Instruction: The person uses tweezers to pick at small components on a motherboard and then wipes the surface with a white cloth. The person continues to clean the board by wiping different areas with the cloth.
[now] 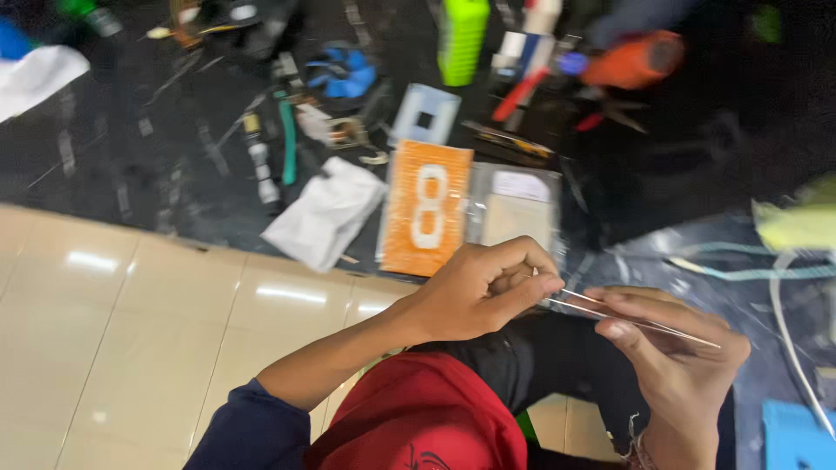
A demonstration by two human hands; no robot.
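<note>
**Two hands pinching thin wires over a messy work mat**

Biggest thing here is the dark mat [174, 157] covering the top half of the view, with cream floor tiles [113, 331] below and to the left of it. I'll place everything off the orange card [427, 209], the one with a big white figure on it, since it sits pretty much dead centre at the mat's near edge.

Right below the card is a red cloth [422, 418] at the bottom of the view. Just left of the card lies a crumpled white cloth [324, 211]. Touching the card's right side is a clear plastic pouch [518, 209] with something pale inside. Up and right of the card there's a blurry orange tool [634, 59], and straight above it a lime green ribbed block [462, 39]. Up and left of the card sits a small blue fan [342, 74].

Now the hands, both below and right of the card. The left hand [475, 292] is curled closed, thumb and forefinger pinching the near end of a pair of thin metal wires [610, 315]. The right hand [675, 348] has its fingers bent around the far end of the same wires, which run between the two hands, slanting down to the right.
</note>
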